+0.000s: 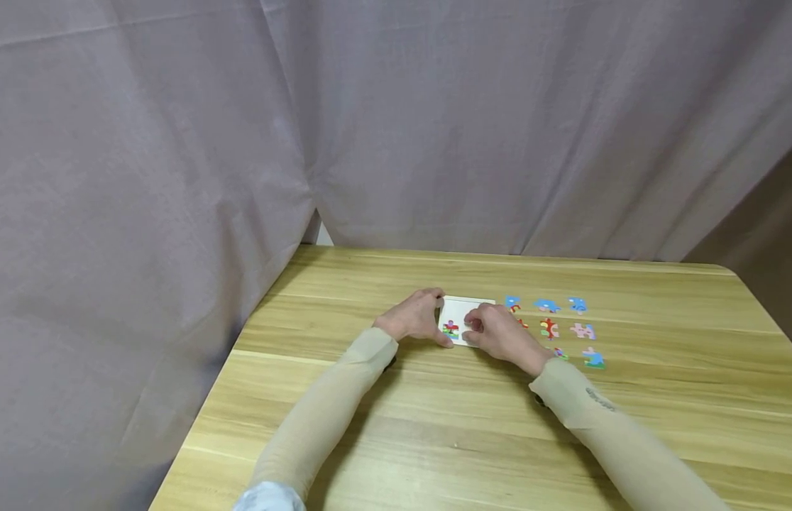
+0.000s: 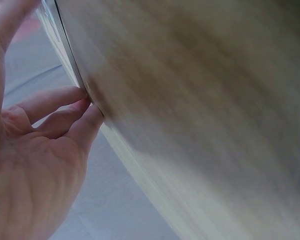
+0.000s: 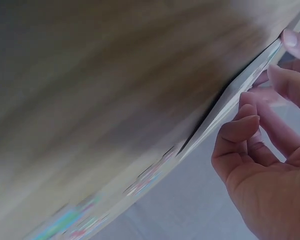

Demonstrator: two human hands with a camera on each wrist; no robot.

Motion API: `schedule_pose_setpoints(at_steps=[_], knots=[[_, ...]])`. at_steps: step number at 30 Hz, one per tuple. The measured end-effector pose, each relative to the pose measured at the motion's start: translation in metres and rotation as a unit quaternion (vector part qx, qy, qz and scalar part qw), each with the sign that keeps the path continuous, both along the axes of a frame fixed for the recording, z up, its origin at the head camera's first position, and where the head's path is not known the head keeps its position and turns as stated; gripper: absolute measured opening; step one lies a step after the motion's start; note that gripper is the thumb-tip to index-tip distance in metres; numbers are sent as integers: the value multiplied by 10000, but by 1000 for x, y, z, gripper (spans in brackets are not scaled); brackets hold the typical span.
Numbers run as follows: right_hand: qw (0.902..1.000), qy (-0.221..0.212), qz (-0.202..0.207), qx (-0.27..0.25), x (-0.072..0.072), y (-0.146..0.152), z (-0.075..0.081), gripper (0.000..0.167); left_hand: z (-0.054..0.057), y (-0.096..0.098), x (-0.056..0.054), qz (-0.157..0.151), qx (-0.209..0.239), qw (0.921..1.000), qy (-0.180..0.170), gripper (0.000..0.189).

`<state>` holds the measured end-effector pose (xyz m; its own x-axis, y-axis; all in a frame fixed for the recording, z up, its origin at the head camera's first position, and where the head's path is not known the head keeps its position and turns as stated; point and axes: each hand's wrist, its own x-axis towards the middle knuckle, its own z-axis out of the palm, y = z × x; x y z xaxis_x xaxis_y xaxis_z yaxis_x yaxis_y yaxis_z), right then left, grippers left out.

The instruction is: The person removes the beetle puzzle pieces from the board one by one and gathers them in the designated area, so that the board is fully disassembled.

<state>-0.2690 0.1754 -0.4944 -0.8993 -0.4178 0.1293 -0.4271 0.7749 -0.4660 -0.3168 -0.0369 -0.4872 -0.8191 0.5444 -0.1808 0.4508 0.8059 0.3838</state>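
Note:
A shallow white puzzle tray (image 1: 458,309) lies on the table, with one red, purple and green jigsaw piece (image 1: 451,328) in its near left corner. My left hand (image 1: 416,316) grips the tray's left side, thumb at the near corner and fingers at the far one. In the left wrist view, the fingertips (image 2: 85,100) press against its edge. My right hand (image 1: 501,333) hovers over the right part of the tray, fingers bent and thumb apart. Nothing shows between thumb and fingers (image 3: 240,130) in the right wrist view.
Right of the tray, several loose jigsaw pieces lie in rows, among them a blue one (image 1: 578,304), a red one (image 1: 549,328) and a pink one (image 1: 584,331). Some are partly hidden behind my right hand. A grey curtain (image 1: 434,142) hangs behind the wooden table (image 1: 421,440).

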Motion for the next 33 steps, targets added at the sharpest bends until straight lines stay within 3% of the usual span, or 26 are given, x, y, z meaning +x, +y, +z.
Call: schedule_pose_setpoints(at_steps=[10, 21, 33], knots=[[9998, -63, 129, 145, -2, -16, -2, 16, -1, 1, -1, -124, -14, 9999, 102, 89], [9980, -627, -33, -125, -4, -19, 1, 24, -1, 0, -1, -127, 22, 9998, 136, 92], [9941, -955, -32, -514, -8, -22, -1, 25, -6, -2, -2, -565, 308, 9944, 835, 58]])
